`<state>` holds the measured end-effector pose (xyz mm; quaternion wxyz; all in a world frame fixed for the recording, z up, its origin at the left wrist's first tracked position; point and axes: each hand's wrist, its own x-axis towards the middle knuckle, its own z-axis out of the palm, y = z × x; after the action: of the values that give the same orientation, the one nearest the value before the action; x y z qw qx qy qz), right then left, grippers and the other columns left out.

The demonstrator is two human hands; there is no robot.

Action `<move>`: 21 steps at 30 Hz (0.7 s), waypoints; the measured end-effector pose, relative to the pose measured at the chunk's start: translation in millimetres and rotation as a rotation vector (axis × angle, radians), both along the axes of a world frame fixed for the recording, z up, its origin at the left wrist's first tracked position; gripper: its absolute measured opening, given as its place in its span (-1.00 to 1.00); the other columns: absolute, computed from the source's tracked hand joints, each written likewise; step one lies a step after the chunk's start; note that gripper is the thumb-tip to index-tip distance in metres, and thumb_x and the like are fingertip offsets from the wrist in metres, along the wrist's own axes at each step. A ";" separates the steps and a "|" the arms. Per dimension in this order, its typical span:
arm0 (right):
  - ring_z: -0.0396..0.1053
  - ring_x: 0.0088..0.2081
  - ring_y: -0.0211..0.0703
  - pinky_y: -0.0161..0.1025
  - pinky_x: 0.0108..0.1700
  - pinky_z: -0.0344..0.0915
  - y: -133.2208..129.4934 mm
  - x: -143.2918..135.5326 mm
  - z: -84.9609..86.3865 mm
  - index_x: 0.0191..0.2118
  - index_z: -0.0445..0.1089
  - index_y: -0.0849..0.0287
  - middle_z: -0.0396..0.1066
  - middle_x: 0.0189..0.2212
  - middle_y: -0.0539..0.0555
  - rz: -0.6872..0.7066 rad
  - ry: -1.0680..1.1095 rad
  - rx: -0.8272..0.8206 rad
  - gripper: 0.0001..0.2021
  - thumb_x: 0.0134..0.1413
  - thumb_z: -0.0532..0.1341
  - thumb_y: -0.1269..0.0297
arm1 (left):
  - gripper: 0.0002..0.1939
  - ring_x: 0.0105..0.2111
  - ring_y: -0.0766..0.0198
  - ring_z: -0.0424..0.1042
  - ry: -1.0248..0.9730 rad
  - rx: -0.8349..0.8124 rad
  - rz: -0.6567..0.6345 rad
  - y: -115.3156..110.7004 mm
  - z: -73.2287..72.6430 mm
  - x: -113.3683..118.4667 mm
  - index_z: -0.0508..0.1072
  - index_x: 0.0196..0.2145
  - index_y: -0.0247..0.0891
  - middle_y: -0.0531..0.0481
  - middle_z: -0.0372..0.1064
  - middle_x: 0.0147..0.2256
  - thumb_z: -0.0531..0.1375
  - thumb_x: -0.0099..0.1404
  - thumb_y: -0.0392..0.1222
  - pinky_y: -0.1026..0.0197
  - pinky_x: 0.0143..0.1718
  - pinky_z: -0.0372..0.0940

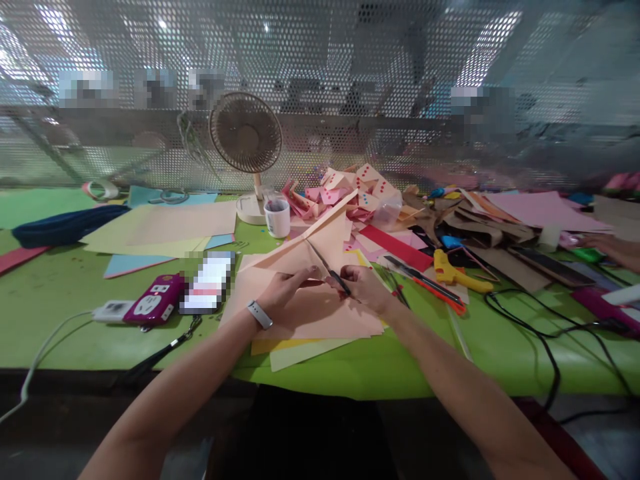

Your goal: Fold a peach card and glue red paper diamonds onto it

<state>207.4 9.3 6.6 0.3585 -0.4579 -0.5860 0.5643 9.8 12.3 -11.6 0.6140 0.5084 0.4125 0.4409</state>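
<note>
In the head view, the left hand [286, 288] pinches a peach sheet [285, 257] above a paper stack [320, 325] on the green table [430, 353], while the right hand's [361, 285] fingers close around scissors [326, 265] set across the sheet. A cup [278, 219], fan [246, 137] and scrap pile [367, 176] crowd the far side; a phone [209, 283] lies left, a cutter [431, 287] and glue gun [446, 268] right.

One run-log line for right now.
left hand: holding peach paper; right hand: gripping scissors; blades: at paper; yellow glue gun: lying at right
</note>
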 end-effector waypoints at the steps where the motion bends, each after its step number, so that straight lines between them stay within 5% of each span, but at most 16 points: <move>1: 0.21 -0.58 -0.33 -0.30 -0.49 0.21 0.2 0.1 -0.8 -0.55 0.28 0.16 0.28 -0.65 -0.07 0.000 0.007 0.003 -0.56 -0.28 0.43 -0.07 | -0.66 -0.05 -0.09 0.49 0.005 -0.002 0.007 0.5 -0.9 -0.6 0.61 -0.30 -0.27 -0.17 0.53 -0.12 0.29 0.15 0.07 -0.02 0.09 0.27; 21: 0.16 -0.60 -0.35 -0.33 -0.53 0.07 -0.6 0.8 -3.4 -0.55 0.28 0.18 0.25 -0.66 -0.11 -0.012 0.020 0.050 -0.60 -0.24 0.42 0.01 | -0.62 -0.01 -0.08 0.47 0.080 0.000 0.034 -0.6 0.8 -2.1 0.61 -0.25 -0.25 -0.14 0.56 -0.16 0.27 0.16 0.11 -0.04 0.14 0.22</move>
<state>208.2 8.6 3.2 0.3789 -0.4467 -0.5935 0.5520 7.7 11.6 -10.7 0.5893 0.5186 0.4455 0.4304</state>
